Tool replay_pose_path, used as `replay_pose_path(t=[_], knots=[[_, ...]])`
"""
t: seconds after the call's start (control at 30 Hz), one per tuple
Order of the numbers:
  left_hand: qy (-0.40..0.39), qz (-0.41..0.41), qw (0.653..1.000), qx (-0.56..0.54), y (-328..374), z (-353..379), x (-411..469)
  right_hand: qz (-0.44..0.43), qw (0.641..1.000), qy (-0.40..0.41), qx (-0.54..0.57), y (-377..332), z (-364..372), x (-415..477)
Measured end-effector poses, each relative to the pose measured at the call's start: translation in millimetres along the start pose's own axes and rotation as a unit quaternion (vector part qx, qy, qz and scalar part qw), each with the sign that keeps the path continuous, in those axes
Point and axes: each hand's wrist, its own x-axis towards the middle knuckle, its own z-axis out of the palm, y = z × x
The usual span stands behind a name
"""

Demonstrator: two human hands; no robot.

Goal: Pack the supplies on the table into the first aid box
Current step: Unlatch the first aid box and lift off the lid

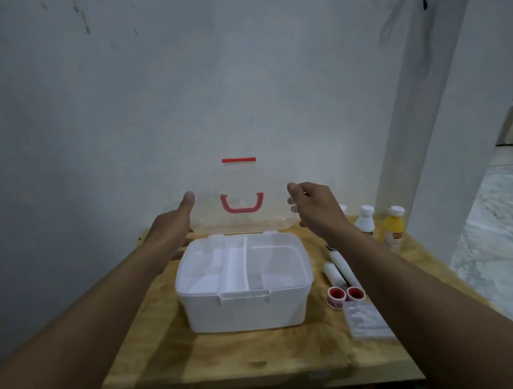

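Note:
A white first aid box [247, 311] stands in the middle of the wooden table [157, 352], with a white divided tray inside. Its clear lid [242, 223] with a red handle and red latch is raised upright. My left hand [173, 220] grips the lid's left edge and my right hand [312, 208] grips its right edge. To the right of the box lie two white tubes [337, 268], two red-cored tape rolls [346, 294] and a flat pack of gauze [367, 319]. A white bottle [364, 220] and a yellow bottle [393, 227] stand at the back right.
A pale wall rises right behind the table. A white pillar [428, 117] stands at the right, with tiled floor beyond it. The table's front edge is close to me.

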Motion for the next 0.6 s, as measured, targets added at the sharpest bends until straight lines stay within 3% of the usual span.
replay_pose_path(t=[0.07, 0.23, 0.4, 0.6], knots=[[-0.027, -0.020, 0.999, -0.039, -9.7, 0.0, 1.1, 0.016, 0.998, -0.043, -0.030, 5.5, 2.4, 0.4], [-0.008, 0.034, 0.999, 0.012, -13.4, 4.5, -4.6, 0.074, 0.985, -0.140, -0.066, 17.3, 5.3, -11.1], [0.037, 0.020, 0.999, 0.003, -13.3, 10.5, -4.3, 0.150, 0.976, -0.158, -0.010, 22.6, 2.2, -13.1], [0.091, 0.006, 0.996, -0.008, -18.0, 18.2, -1.0, 0.182, 0.968, -0.175, -0.003, 25.9, -1.0, -16.5]])
